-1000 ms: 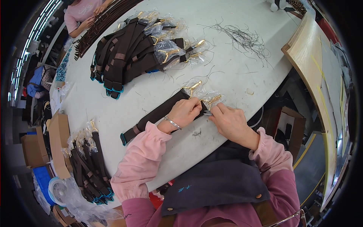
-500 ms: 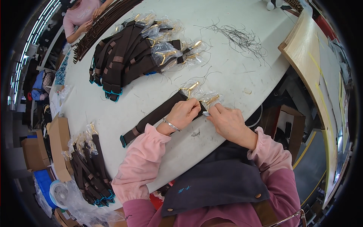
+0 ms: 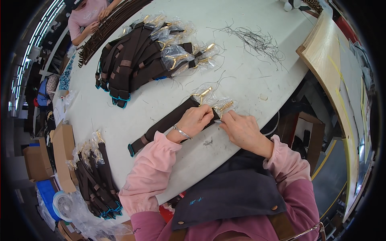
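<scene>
A person in pink sleeves (image 3: 148, 170) and a dark apron (image 3: 231, 193) sits or stands, I cannot tell which, at a pale desk (image 3: 157, 102). A dark brown strap (image 3: 167, 121) lies slantwise on it, turquoise edging (image 3: 130, 150) at its left end, gold clasps (image 3: 203, 93) in clear plastic at the other. I see the left hand (image 3: 194, 121) with fingers closed, pinching the strap near the clasps. Just beside it, the right hand (image 3: 246, 130) has its fingers closed on a small metal tool (image 3: 218, 121), mostly hidden. Beyond lies a large heap of similar straps (image 3: 126, 66); a smaller bunch (image 3: 94, 188) lies to the left. Dark threads (image 3: 257, 40) tangle farther off. At far left, another person (image 3: 84, 19) touches thin brown strips (image 3: 105, 35).
</scene>
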The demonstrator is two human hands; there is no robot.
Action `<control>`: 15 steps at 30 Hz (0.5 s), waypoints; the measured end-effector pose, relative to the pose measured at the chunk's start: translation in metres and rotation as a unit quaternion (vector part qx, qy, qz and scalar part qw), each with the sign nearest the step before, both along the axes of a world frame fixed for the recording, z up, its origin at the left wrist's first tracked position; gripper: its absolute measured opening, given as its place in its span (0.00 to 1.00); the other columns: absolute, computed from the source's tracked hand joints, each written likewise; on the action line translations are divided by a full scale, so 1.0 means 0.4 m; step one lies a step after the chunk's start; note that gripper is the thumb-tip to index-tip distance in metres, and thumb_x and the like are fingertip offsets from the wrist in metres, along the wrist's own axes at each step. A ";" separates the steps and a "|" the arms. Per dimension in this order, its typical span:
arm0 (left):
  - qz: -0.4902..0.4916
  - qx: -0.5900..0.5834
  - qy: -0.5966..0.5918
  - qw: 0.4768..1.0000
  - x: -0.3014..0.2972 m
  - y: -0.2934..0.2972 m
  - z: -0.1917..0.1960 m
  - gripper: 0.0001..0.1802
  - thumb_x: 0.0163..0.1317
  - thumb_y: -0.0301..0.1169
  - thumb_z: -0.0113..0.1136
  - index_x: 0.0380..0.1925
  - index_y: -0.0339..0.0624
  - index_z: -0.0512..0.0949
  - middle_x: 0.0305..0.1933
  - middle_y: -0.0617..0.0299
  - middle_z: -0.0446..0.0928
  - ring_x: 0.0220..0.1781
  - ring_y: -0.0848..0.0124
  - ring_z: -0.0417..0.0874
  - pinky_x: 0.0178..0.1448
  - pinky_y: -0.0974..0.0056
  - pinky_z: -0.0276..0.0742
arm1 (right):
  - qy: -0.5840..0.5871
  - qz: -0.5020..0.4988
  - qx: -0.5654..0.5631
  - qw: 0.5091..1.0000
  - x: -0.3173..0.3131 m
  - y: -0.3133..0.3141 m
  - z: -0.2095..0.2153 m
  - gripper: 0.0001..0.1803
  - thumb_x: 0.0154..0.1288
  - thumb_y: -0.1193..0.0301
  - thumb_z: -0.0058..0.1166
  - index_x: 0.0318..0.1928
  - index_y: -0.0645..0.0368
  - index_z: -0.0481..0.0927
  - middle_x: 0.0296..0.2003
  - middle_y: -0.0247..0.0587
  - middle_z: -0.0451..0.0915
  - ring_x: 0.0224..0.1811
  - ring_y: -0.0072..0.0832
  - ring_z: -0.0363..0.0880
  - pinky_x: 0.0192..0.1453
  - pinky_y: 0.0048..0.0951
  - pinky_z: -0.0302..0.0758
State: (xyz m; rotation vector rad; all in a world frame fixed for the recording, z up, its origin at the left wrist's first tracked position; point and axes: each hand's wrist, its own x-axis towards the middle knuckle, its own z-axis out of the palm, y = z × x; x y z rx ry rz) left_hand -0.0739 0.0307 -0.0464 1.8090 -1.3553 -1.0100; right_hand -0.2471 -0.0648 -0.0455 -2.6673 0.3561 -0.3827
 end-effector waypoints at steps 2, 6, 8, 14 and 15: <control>-0.001 -0.005 -0.005 1.000 0.000 0.001 -0.002 0.10 0.58 0.32 0.51 0.27 0.34 0.72 0.21 0.49 0.74 0.23 0.55 0.76 0.29 0.58 0.69 | 0.001 0.002 0.007 1.000 0.001 0.002 0.002 0.12 0.55 0.69 0.57 0.31 0.60 0.68 0.24 0.40 0.71 0.20 0.36 0.76 0.18 0.34 0.68; -0.005 0.000 -0.007 1.000 0.000 -0.001 0.001 0.10 0.58 0.32 0.51 0.27 0.34 0.72 0.21 0.49 0.74 0.24 0.54 0.76 0.30 0.58 0.69 | 0.009 0.010 -0.004 1.000 0.003 0.005 0.005 0.10 0.56 0.69 0.54 0.29 0.61 0.67 0.25 0.41 0.72 0.20 0.35 0.77 0.18 0.33 0.70; -0.003 0.002 -0.008 1.000 -0.001 -0.002 0.003 0.10 0.58 0.32 0.51 0.27 0.34 0.72 0.21 0.49 0.74 0.24 0.54 0.76 0.30 0.58 0.69 | 0.009 0.012 -0.013 1.000 0.004 0.005 0.007 0.10 0.56 0.69 0.54 0.29 0.60 0.67 0.25 0.40 0.72 0.20 0.35 0.77 0.18 0.33 0.70; 0.011 0.055 0.047 0.997 -0.001 -0.012 0.020 0.11 0.62 0.34 0.49 0.30 0.35 0.71 0.19 0.59 0.73 0.20 0.69 0.72 0.26 0.65 0.68 | 0.021 0.032 -0.005 0.999 0.003 0.004 0.005 0.12 0.55 0.68 0.56 0.31 0.60 0.68 0.27 0.41 0.73 0.22 0.37 0.78 0.20 0.34 0.71; 0.018 0.086 0.081 0.993 0.000 -0.019 0.034 0.11 0.64 0.34 0.48 0.32 0.35 0.71 0.19 0.63 0.72 0.18 0.76 0.70 0.23 0.69 0.67 | 0.031 0.044 0.021 0.998 -0.002 -0.002 0.017 0.13 0.54 0.67 0.57 0.33 0.60 0.69 0.28 0.41 0.74 0.22 0.38 0.78 0.21 0.35 0.71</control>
